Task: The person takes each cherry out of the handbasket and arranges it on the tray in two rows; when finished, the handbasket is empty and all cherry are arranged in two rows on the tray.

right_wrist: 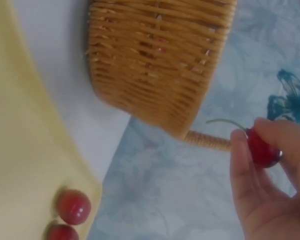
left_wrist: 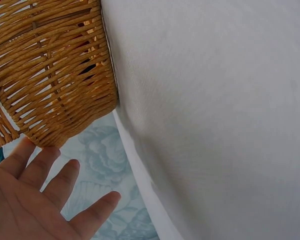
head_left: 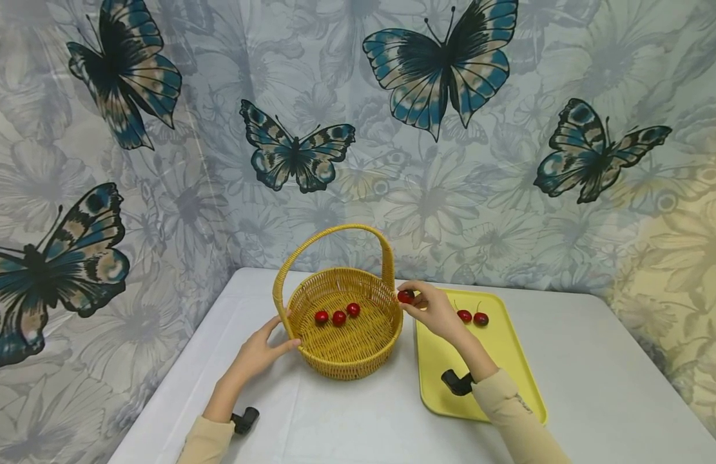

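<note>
A woven yellow wicker basket (head_left: 348,367) with a tall arched handle stands on the table. Inside it lie three red cherries (head_left: 339,318). My left hand (head_left: 258,351) is at the basket's left side, thumb along the rim and fingers near the handle's foot. In the left wrist view its fingers (left_wrist: 62,185) are spread and fairly straight, some tips touching the wicker. My right hand (head_left: 434,311) pinches a dark red cherry (right_wrist: 262,149) between thumb and fingers, just outside the basket's right rim. A green stem sticks out from this cherry.
Right of the basket, a yellow tray (head_left: 450,396) lies under my right forearm. Two stemmed cherries (head_left: 481,319) sit near its far end. White cloth (head_left: 334,425) covers the table, and a butterfly-patterned curtain (head_left: 427,212) hangs behind it.
</note>
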A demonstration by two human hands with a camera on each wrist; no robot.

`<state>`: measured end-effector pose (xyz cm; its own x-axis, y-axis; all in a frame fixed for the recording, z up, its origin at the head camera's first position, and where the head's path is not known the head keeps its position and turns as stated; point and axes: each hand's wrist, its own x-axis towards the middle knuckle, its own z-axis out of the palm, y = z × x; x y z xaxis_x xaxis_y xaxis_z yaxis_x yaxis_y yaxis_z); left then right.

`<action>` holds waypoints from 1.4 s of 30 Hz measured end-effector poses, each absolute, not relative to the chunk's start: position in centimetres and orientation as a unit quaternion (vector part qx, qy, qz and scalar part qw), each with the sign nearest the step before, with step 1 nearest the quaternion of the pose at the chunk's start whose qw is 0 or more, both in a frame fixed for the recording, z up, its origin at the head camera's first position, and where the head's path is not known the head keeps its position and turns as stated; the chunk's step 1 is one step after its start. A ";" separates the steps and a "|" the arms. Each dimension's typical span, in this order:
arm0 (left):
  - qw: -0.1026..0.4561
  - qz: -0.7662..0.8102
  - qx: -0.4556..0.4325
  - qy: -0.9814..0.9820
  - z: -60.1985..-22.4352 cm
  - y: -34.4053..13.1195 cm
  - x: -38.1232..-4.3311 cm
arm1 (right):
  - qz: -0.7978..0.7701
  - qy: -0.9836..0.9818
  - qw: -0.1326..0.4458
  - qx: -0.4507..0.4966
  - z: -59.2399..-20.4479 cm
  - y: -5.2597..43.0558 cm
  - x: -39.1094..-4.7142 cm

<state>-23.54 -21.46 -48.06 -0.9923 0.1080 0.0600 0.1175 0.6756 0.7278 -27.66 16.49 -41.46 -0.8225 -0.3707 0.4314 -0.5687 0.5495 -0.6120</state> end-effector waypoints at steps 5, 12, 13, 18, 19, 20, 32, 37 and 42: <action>0.007 -0.397 -0.064 -0.915 -48.1 -21.5 -23.5 | 0.391 -0.874 0.127 0.260 -41.6 17.4 -27.5; 0.008 -0.395 -0.065 -0.916 -48.1 -21.4 -23.5 | 0.392 -0.869 0.141 0.268 -41.9 18.5 -27.3; 0.008 -0.395 -0.065 -0.916 -48.1 -21.4 -23.5 | 0.395 -0.868 0.138 0.268 -42.0 18.6 -27.3; 0.007 -0.398 -0.067 -0.915 -48.1 -21.4 -23.4 | 0.405 -0.868 0.124 0.259 -42.4 19.4 -27.2; 0.007 -0.398 -0.067 -0.915 -48.1 -21.4 -23.4 | 0.403 -0.870 0.123 0.257 -42.5 19.6 -27.1; 0.007 -0.399 -0.067 -0.915 -48.0 -21.4 -23.4 | 0.401 -0.871 0.123 0.256 -42.6 19.7 -27.1; 0.007 -0.396 -0.067 -0.916 -48.0 -21.4 -23.4 | 0.389 -0.883 0.100 0.243 -43.6 21.4 -27.0; 0.009 -0.398 -0.068 -0.915 -48.0 -21.4 -23.4 | 0.388 -0.883 0.097 0.247 -44.3 21.9 -27.0; 0.019 -0.399 -0.072 -0.914 -48.0 -21.4 -23.4 | 0.368 -0.887 0.105 0.260 -45.2 22.3 -27.0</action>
